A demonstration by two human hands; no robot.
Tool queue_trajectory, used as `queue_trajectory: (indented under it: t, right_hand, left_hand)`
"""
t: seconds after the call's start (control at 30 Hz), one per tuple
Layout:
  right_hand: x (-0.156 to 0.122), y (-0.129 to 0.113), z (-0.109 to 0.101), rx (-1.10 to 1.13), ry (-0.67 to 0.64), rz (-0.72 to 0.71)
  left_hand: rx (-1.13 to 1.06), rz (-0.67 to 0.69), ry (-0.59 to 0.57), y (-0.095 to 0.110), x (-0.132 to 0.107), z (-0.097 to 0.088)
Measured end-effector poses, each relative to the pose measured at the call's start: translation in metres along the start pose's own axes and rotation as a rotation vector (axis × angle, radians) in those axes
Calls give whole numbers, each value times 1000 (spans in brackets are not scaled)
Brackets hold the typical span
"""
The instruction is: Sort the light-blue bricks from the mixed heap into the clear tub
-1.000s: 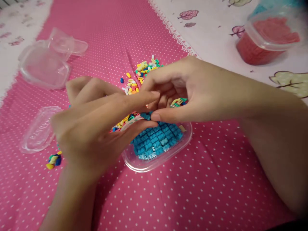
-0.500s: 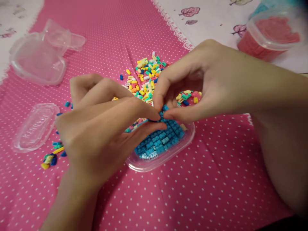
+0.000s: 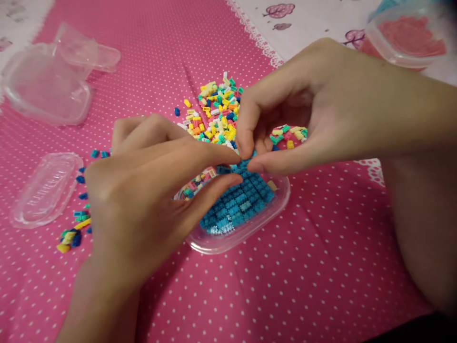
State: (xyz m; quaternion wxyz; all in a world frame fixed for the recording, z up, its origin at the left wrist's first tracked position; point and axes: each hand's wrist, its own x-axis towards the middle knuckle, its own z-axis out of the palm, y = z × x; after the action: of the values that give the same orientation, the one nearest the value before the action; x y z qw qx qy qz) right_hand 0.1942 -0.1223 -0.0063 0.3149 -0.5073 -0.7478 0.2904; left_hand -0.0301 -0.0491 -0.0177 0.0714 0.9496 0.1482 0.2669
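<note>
A clear plastic lid (image 3: pixel 246 233) lies on the cloth, with a block of joined tiny blue building bricks (image 3: pixel 243 202) in it, its studs facing up. Over its far edge, my right hand (image 3: pixel 285 119) pinches a small blue building brick piece (image 3: pixel 244 166) between thumb and forefinger. From the other side comes my left hand (image 3: pixel 143 190), thumb and forefinger closed about the left end of the same piece. The fingertips hide much of that piece, so I cannot tell its full shape. Behind both hands spreads a heap of tiny colored bricks (image 3: pixel 217 112).
Loose bricks (image 3: pixel 69 238) are scattered left of my left hand. An oval clear lid (image 3: pixel 50 190) and larger clear containers (image 3: pixel 50 85) lie farther left. A tub of red bricks (image 3: pixel 410 40) stands at the upper right. Pink dotted cloth (image 3: pixel 303 276) covers the table.
My right hand has shifted slightly right and upward in view, and my left hand slightly right. My left thumb and forefinger are a little farther apart. Both hands stay at the blue piece.
</note>
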Motion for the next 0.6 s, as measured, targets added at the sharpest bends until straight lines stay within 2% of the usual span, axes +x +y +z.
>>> queue_trajectory:
  t: [0.1,0.2,0.5,0.6]
  right_hand:
    - [1,1,3,59,-21,23]
    - [3,0,6,52,28,7]
    - [0,-12,8,-388,141,-104]
    - [2,-14,10,-386,149,-43]
  left_hand:
    - [19,9,33,-2,1,1]
    - [34,16,51,-3,2,2]
    - [94,48,10,-2,1,3]
    - [109,38,-13,-3,1,4]
